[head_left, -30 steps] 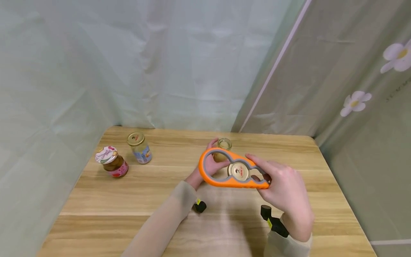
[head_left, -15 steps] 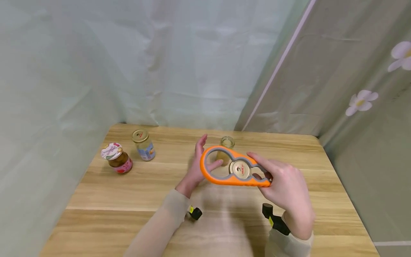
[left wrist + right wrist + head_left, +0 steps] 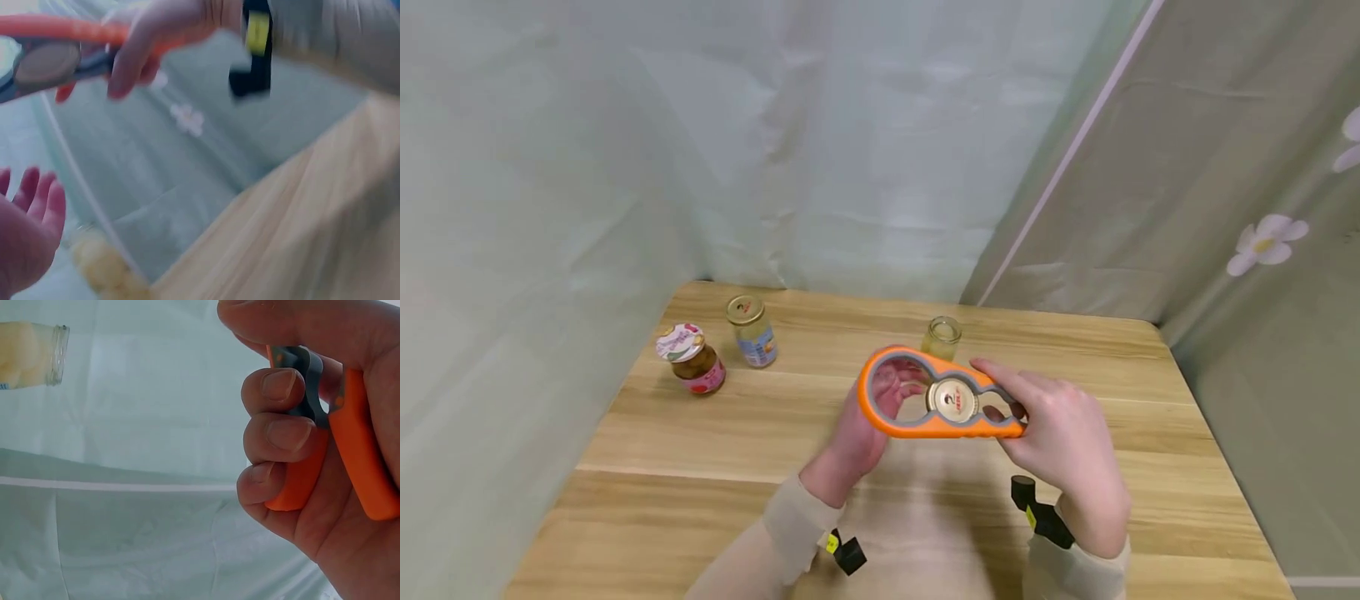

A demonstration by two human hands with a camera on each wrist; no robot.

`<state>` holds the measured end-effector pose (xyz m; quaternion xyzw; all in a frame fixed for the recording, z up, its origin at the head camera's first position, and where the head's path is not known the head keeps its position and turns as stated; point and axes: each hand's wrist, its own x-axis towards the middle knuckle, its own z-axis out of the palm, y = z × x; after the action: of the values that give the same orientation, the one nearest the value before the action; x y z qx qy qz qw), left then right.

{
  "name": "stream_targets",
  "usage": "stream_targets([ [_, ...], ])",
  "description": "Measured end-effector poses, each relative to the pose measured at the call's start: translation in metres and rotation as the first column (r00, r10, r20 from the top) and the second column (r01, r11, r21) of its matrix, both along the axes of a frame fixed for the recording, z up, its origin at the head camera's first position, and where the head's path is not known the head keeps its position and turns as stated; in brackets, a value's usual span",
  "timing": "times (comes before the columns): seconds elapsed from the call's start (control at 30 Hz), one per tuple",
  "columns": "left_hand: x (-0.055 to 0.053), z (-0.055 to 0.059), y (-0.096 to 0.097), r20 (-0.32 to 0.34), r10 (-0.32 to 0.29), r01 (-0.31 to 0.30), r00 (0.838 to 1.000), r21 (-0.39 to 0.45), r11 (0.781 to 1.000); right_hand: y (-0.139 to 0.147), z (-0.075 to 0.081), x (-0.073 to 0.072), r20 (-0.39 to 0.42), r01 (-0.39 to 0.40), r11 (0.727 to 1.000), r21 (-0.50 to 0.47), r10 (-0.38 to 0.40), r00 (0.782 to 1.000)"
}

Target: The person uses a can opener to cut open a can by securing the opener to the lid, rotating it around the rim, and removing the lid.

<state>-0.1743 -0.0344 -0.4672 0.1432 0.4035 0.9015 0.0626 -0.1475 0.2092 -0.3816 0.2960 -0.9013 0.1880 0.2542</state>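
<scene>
My right hand (image 3: 1060, 429) grips the handles of an orange and grey jar opener (image 3: 904, 430), held above the table. A gold jar lid (image 3: 953, 400) sits in the opener's middle gap. The right wrist view shows curled fingers round the orange handles (image 3: 356, 450). Below and left of the opener is my left hand (image 3: 850, 433), its palm turned up and fingers loosely bent, with nothing in it. Part of it shows through the opener's large ring. Behind the opener stands a lidless glass jar (image 3: 942, 337) with pale yellow contents, its lower part hidden.
Two lidded jars stand at the table's left: one with a gold lid and blue label (image 3: 752, 332), another with a patterned white lid and pink label (image 3: 692, 360). The wooden table (image 3: 700, 517) meets grey-green curtains (image 3: 880, 167) at the back.
My left hand has come away from the lidless jar, back towards me, and turned its palm up. The right hand still holds the jar opener with the lid in nearly the same place.
</scene>
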Motion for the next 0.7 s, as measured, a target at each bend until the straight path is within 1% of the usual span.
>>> stream_targets([
  [0.03, 0.004, 0.002, 0.001, 0.031, -0.076, 0.074, 0.997, 0.06, 0.995, 0.0, 0.0, 0.0, -0.002, -0.001, 1.0, 0.002, 0.001, 1.0],
  [0.07, 0.008, 0.004, 0.003, 0.054, -0.154, 0.147, 0.987, 0.124, 0.981, -0.001, 0.0, 0.0, -0.004, -0.002, 1.0, 0.003, 0.002, 1.0],
  [0.1, 0.011, 0.005, 0.004, 0.075, -0.229, 0.213, 0.97, 0.182, 0.96, -0.002, 0.0, 0.0, -0.003, -0.004, 1.0, 0.001, 0.004, 1.0],
  [0.13, 0.015, 0.006, 0.005, 0.099, -0.301, 0.27, 0.949, 0.245, 0.931, -0.002, 0.0, 0.0, -0.002, -0.007, 1.0, 0.0, 0.007, 1.0],
  [0.2, 0.02, 0.006, 0.006, 0.12, -0.421, 0.358, 0.899, 0.349, 0.866, -0.003, 0.0, 0.0, 0.0, -0.012, 1.0, -0.002, 0.012, 1.0],
  [0.23, 0.022, 0.005, 0.007, 0.121, -0.468, 0.394, 0.875, 0.383, 0.836, -0.003, 0.0, 0.0, 0.002, -0.014, 1.0, -0.004, 0.014, 1.0],
  [0.27, 0.023, 0.004, 0.008, 0.117, -0.502, 0.421, 0.857, 0.403, 0.812, -0.003, -0.001, 0.0, 0.006, -0.017, 1.0, -0.005, 0.017, 1.0],
  [0.3, 0.025, 0.002, 0.009, 0.104, -0.53, 0.447, 0.841, 0.417, 0.791, -0.003, -0.001, 0.0, 0.009, -0.02, 1.0, -0.005, 0.02, 1.0],
  [0.33, 0.026, 0.001, 0.01, 0.093, -0.549, 0.468, 0.831, 0.419, 0.778, -0.003, -0.001, 0.0, 0.011, -0.025, 1.0, -0.004, 0.025, 1.0],
  [0.37, 0.027, 0.0, 0.011, 0.073, -0.56, 0.487, 0.825, 0.412, 0.77, -0.003, -0.001, 0.0, 0.013, -0.029, 1.0, -0.004, 0.029, 0.999],
  [0.43, 0.028, -0.001, 0.013, 0.028, -0.577, 0.523, 0.816, 0.389, 0.758, -0.003, -0.001, -0.001, 0.015, -0.038, 0.999, -0.002, 0.038, 0.999],
  [0.5, 0.028, -0.001, 0.014, -0.003, -0.592, 0.548, 0.806, 0.383, 0.744, -0.003, -0.001, -0.001, 0.013, -0.046, 0.999, 0.0, 0.046, 0.999],
  [0.53, 0.029, -0.001, 0.014, -0.012, -0.595, 0.553, 0.804, 0.381, 0.74, -0.003, -0.001, -0.002, 0.012, -0.05, 0.999, 0.002, 0.05, 0.999],
  [0.6, 0.029, -0.001, 0.015, -0.022, -0.607, 0.565, 0.794, 0.394, 0.725, -0.002, -0.001, -0.002, 0.01, -0.057, 0.998, 0.006, 0.056, 0.998],
  [0.67, 0.029, 0.0, 0.015, -0.017, -0.617, 0.57, 0.787, 0.405, 0.715, -0.002, -0.001, -0.001, 0.008, -0.063, 0.998, 0.01, 0.062, 0.998],
  [0.7, 0.03, 0.0, 0.015, -0.014, -0.618, 0.57, 0.786, 0.404, 0.715, -0.002, -0.002, -0.001, 0.007, -0.066, 0.998, 0.01, 0.065, 0.998],
])
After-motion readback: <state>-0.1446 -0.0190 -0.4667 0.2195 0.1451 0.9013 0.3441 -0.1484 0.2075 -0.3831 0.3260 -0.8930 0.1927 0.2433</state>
